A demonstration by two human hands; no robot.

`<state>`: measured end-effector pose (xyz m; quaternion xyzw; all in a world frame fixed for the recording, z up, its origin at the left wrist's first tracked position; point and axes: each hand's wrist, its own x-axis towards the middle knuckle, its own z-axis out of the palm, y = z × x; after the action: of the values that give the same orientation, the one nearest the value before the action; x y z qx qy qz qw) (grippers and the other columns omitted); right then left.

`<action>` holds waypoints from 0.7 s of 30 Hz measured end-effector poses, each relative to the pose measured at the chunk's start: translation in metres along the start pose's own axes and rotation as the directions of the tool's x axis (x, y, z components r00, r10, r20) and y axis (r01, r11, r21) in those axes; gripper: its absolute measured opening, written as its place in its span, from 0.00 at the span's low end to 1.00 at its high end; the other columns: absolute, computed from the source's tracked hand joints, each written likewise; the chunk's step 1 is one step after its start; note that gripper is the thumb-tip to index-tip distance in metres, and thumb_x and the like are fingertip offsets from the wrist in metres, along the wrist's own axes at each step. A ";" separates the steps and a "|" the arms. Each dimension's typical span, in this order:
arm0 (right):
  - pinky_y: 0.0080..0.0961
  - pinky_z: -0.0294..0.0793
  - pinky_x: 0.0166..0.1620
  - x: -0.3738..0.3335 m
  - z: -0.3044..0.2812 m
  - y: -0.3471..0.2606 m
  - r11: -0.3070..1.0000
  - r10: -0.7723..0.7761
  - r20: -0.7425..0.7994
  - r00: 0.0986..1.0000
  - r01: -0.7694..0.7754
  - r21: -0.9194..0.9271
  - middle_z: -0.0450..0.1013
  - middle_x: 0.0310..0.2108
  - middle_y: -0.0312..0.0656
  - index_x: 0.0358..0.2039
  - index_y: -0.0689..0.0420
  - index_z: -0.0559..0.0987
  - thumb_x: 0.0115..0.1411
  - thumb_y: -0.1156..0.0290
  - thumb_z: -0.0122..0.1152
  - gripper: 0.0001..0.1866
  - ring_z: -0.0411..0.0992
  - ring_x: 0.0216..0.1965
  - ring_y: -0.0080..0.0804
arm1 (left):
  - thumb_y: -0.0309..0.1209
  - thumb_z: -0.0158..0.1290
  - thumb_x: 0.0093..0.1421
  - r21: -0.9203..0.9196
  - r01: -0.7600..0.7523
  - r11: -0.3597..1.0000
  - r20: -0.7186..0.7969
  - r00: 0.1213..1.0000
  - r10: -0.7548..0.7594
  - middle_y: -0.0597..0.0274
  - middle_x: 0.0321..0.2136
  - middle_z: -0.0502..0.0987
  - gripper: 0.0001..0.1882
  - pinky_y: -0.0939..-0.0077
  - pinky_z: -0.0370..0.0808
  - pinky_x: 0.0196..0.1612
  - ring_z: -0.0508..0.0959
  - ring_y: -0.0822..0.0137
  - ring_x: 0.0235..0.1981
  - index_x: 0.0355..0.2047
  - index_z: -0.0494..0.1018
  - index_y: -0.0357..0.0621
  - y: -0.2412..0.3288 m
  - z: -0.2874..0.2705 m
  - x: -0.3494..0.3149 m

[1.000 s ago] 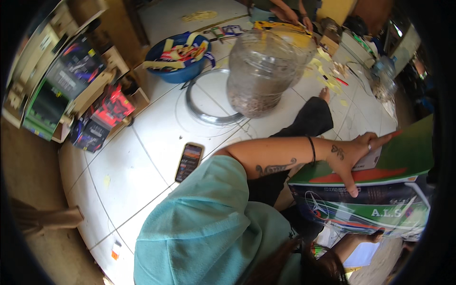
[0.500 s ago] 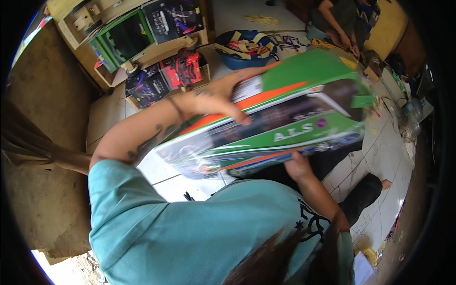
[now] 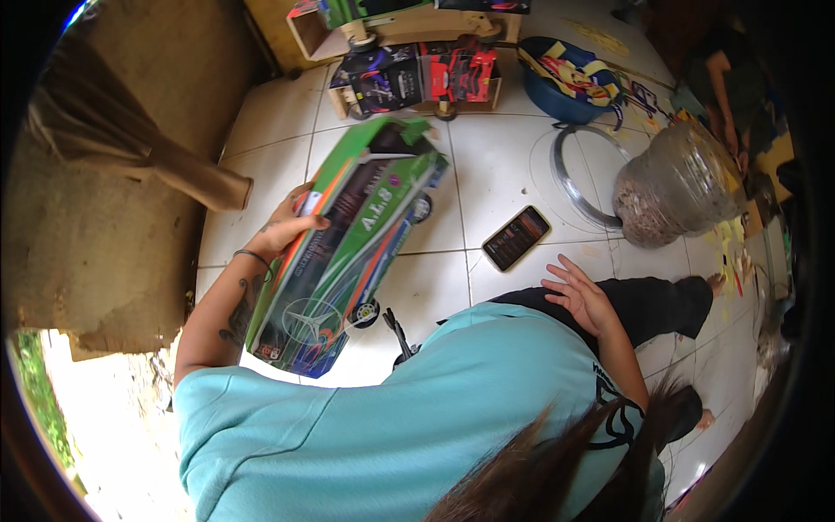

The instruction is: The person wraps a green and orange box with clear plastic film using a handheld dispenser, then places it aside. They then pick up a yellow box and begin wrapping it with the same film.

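Note:
A green toy bus (image 3: 361, 228) with orange and white stripes, dark windows and black wheels is tilted to my left. My left hand (image 3: 291, 228) grips its upper edge, thumb over the window side and the other fingers mostly hidden behind. Whether the bus touches the floor I cannot tell. My right hand (image 3: 581, 297) holds nothing; its fingers are spread above my dark trouser leg. Between the bus and that hand, a phone (image 3: 517, 237) with a lit screen lies on the white tiles. A dark slim tool (image 3: 397, 332) shows beside my shirt, close to the bus's lower wheel.
Other toy vehicles, including a red and black one (image 3: 461, 76), stand at the back. To their right is a blue basin (image 3: 550, 94) of coloured strips. A coil of wire (image 3: 570, 178) lies beside a large clear plastic jar (image 3: 678, 187). Another person (image 3: 729, 96) sits far right.
The bus has swung down and left from in front of my chest, still in my left hand. My right hand has let go of it. The phone, coil and jar are now uncovered.

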<state>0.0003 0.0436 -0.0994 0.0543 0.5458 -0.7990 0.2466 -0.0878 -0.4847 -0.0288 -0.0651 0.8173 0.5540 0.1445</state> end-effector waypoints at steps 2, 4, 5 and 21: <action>0.35 0.66 0.58 0.000 0.000 0.000 0.993 0.010 0.068 0.998 -0.002 -0.116 0.54 0.65 0.54 0.68 0.58 0.49 0.69 0.67 0.43 0.30 0.63 0.59 0.43 | 0.37 0.62 0.44 -0.221 0.101 0.970 -0.030 0.993 -0.110 0.45 0.47 0.70 0.49 0.69 0.75 0.45 0.75 0.60 0.43 0.64 0.51 0.36 -0.030 -0.024 -0.021; 0.35 0.65 0.58 0.000 0.002 0.000 0.981 0.002 0.121 0.993 0.022 -0.194 0.54 0.65 0.52 0.68 0.57 0.50 0.69 0.68 0.42 0.29 0.63 0.59 0.42 | 0.38 0.60 0.47 -0.283 0.157 0.946 -0.111 0.975 -0.195 0.46 0.48 0.71 0.47 0.70 0.75 0.44 0.76 0.60 0.43 0.64 0.51 0.38 -0.057 -0.046 -0.038; 0.35 0.65 0.58 0.000 0.003 0.000 0.983 0.012 0.111 0.994 0.008 -0.181 0.55 0.64 0.52 0.68 0.57 0.51 0.69 0.68 0.42 0.29 0.63 0.59 0.42 | 0.39 0.59 0.48 -0.262 0.183 0.948 -0.160 0.960 -0.230 0.47 0.49 0.71 0.46 0.70 0.75 0.44 0.76 0.61 0.43 0.65 0.52 0.38 -0.070 -0.055 -0.044; 0.30 0.64 0.58 -0.006 0.012 0.002 0.976 -0.023 0.074 0.997 0.038 -0.215 0.60 0.62 0.49 0.67 0.57 0.54 0.67 0.67 0.45 0.29 0.66 0.57 0.36 | 0.47 0.55 0.54 -0.522 0.337 0.783 -0.026 0.912 -0.410 0.61 0.42 0.78 0.28 0.66 0.74 0.47 0.78 0.63 0.39 0.51 0.70 0.46 -0.177 -0.138 -0.038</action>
<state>0.0090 0.0341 -0.0936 -0.0094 0.6210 -0.7401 0.2580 -0.0268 -0.6815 -0.1265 -0.2997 0.6212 0.7032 0.1723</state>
